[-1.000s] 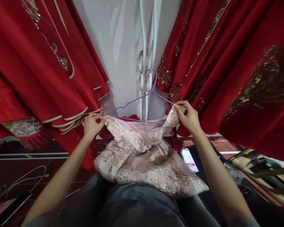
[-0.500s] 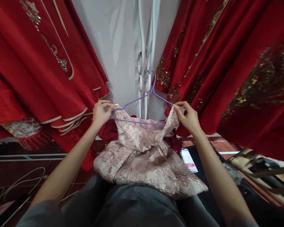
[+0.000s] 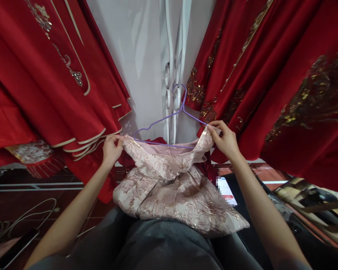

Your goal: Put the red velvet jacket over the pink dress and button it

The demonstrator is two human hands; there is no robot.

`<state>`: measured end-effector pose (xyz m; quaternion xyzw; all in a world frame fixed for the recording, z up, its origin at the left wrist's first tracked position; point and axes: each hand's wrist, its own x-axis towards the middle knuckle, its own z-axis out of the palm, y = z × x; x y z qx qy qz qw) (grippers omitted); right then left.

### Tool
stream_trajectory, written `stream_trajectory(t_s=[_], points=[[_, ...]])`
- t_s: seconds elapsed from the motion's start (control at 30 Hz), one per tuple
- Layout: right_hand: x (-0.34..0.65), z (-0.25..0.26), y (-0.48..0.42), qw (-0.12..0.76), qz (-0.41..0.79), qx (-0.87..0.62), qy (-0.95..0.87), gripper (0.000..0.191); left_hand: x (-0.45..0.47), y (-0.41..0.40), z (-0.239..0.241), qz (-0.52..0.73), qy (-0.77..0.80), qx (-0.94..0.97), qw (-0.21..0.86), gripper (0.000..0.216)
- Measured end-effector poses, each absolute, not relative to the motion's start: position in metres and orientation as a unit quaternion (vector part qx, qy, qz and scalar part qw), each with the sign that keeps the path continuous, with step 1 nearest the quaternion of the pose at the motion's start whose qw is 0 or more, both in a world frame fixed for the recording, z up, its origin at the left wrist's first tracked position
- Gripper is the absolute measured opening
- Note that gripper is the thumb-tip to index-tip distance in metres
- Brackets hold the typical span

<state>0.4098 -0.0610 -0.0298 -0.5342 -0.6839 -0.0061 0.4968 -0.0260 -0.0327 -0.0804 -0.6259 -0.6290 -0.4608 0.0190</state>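
Observation:
A pale pink brocade dress (image 3: pixel 171 187) with gold flower patterns lies over my lap, its top lifted toward a purple wire hanger (image 3: pixel 169 119). My left hand (image 3: pixel 112 149) pinches the dress's left shoulder, just below and left of the hanger's left end. My right hand (image 3: pixel 225 140) is closed on the right shoulder of the dress together with the hanger's right arm. The hanger's hook points up in front of a white scrolled metal frame (image 3: pixel 174 71).
Red embroidered gowns hang close on the left (image 3: pixel 45 82) and on the right (image 3: pixel 270 82), with a white wall between them. A phone (image 3: pixel 15 247) and white cables (image 3: pixel 30 215) lie on the dark floor at lower left. A small device with a lit screen (image 3: pixel 227 191) rests by my right forearm.
My left hand, which had reached up to the hanger's left end half a second ago, has dropped back down and to the left with the dress's shoulder. My right hand has stayed put.

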Motion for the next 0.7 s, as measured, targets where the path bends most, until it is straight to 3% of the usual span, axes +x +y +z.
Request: stream_trajectory(t_s=[0.33,0.47,0.7], points=[[0.409,-0.031,-0.059,0.499,0.0,-0.535,-0.681,0.033,0.046,-0.008,-0.019,-0.533,-0.474,-0.701,0.018,0.026],[0.409,-0.031,-0.059,0.499,0.008,-0.536,-0.681,0.031,0.081,-0.009,0.001,-0.48,-0.431,-0.764,-0.01,0.027],[0.408,-0.035,-0.056,0.5,0.034,-0.534,-0.681,0.031,0.035,0.024,0.01,-0.482,-0.442,-0.724,-0.22,0.042]])
